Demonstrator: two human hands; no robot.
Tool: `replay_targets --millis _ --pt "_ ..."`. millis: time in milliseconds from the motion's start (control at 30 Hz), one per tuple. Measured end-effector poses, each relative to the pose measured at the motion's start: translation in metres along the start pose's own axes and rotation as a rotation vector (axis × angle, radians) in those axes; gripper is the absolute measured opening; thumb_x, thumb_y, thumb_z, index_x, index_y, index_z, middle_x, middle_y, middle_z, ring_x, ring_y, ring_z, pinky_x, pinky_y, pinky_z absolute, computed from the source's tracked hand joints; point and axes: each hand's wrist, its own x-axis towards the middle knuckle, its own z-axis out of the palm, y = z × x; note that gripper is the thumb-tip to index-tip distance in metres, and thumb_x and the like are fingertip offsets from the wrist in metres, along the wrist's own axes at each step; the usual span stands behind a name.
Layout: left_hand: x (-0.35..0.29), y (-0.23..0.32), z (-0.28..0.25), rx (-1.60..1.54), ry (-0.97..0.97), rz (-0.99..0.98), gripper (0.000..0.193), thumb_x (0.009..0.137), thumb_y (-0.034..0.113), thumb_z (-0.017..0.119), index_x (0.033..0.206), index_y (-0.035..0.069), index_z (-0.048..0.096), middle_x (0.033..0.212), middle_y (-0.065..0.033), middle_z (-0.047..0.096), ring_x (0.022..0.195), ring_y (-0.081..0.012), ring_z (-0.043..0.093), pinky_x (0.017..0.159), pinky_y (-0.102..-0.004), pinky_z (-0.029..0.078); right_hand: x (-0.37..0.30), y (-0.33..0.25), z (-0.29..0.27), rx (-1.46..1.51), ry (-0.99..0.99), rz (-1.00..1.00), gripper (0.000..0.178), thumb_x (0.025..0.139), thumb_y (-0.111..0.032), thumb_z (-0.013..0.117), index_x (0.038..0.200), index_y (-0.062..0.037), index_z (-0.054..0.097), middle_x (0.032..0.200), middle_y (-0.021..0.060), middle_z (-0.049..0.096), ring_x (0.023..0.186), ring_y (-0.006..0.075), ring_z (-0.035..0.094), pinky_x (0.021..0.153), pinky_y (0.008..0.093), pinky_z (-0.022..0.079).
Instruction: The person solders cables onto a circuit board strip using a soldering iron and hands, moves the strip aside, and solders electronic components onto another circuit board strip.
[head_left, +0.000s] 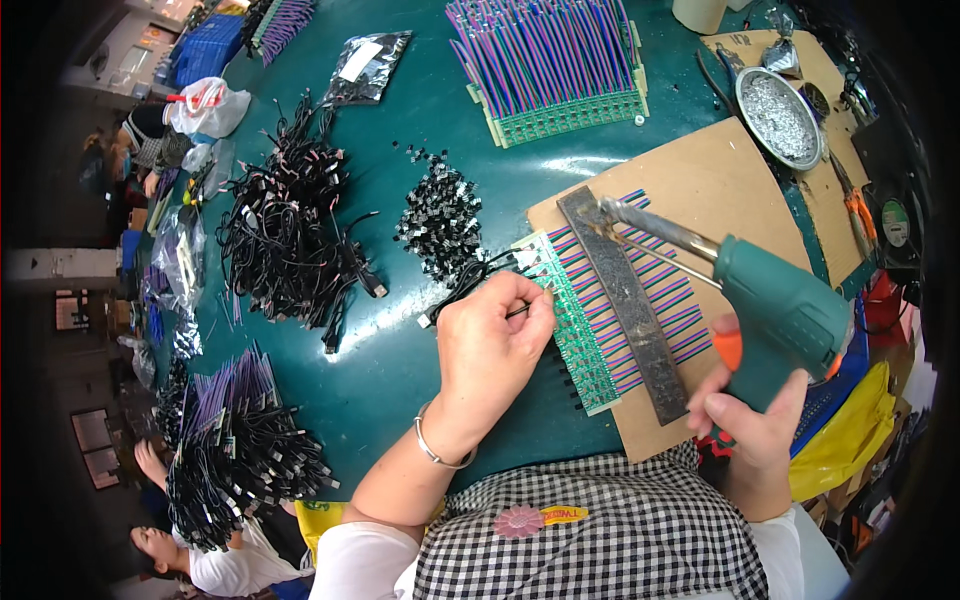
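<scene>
In the head view, the left hand (497, 325) pinched a black lead (517, 311) at the circuit board (582, 348), toward four o'clock; the right hand (752, 418) clasped a soldering gun (785, 308) at three; seemingly lead-placing, the next move calling for steadiness.

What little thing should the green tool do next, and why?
I'd probably bring the green soldering gun to the circuit board, beside the left hand. Those fingertips seem to pinch a black cable at the board's edge, while the right hand holds the gun with its tip over the dark bar, away from that spot.
</scene>
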Motion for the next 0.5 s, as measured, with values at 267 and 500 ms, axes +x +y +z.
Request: replay_targets --millis 267,500 --pt "0.002 0.000 0.006 0.142 0.091 0.057 0.010 0.072 0.009 0.067 0.068 0.005 0.058 0.049 -0.0048 0.051 0.041 -0.0140 0.050 0.042 -0.0276 0.040 -0.017 0.001 -0.029 -0.040 -0.178 0.149 0.050 0.071 0.011 0.060 0.117 0.0110 0.040 0.103 0.0208 0.055 0.061 0.0191 0.060 0.050 0.0269 0.051" --pt "0.001 0.000 0.005 0.154 0.088 0.090 0.009 0.074 0.002 0.066 0.069 0.000 0.059 0.049 0.0027 0.049 0.046 0.0008 0.040 0.042 -0.0177 0.032 -0.019 0.005 -0.023 -0.070 -0.132 0.229 0.044 0.068 0.005 0.064 0.107 0.0089 0.043 0.096 0.0162 0.054 0.055 0.0187 0.059 0.044 0.0261 0.050"
